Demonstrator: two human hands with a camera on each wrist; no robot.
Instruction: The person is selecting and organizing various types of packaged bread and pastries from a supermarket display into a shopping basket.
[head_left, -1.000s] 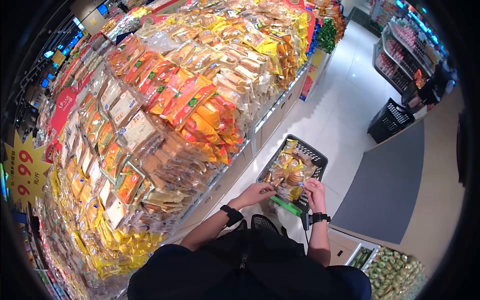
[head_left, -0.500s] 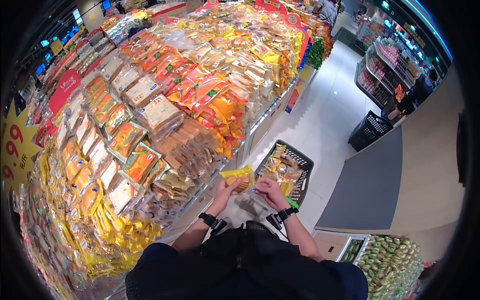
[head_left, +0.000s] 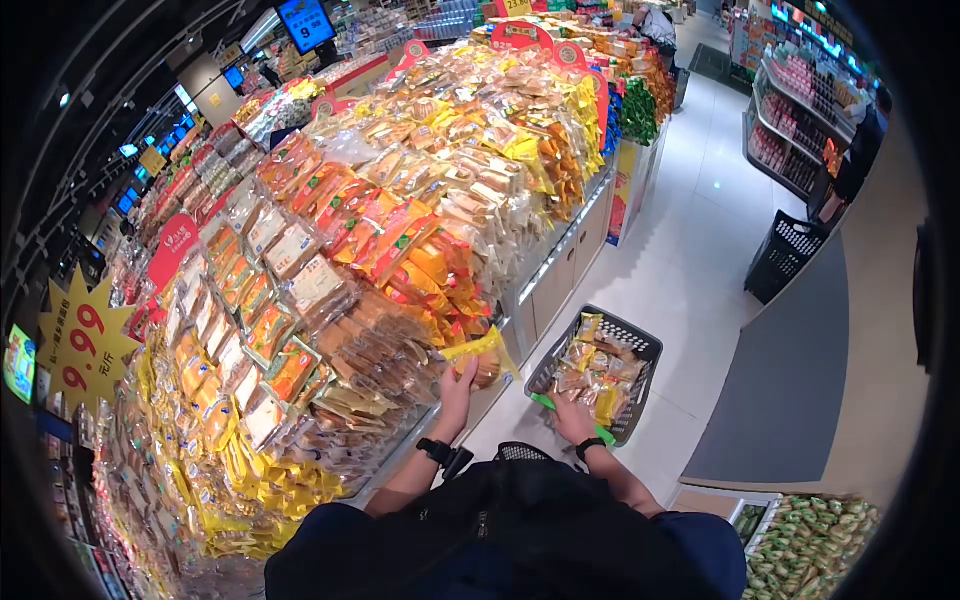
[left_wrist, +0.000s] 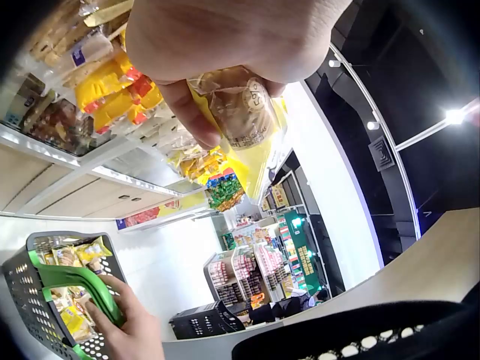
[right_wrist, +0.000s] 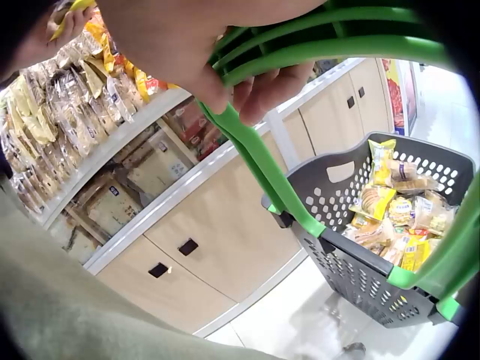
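My left hand holds a yellow snack packet up against the front edge of the packed snack display. In the left wrist view the fingers and thumb pinch the packet, and a round pastry shows through its clear wrap. My right hand grips the green handle of the grey shopping basket, which holds several snack packets. The right wrist view shows the fingers curled round the handle above the basket.
Cabinet doors run below the display shelf. A yellow 9.99 price sign hangs at the left. A black basket stands on the white tiled aisle, by a grey counter. A bin of green packets sits lower right.
Both hands were at the basket, then lifted out a yellow packet. Now the left hand has carried it up to the display, and the right hand has taken hold of the basket handle.
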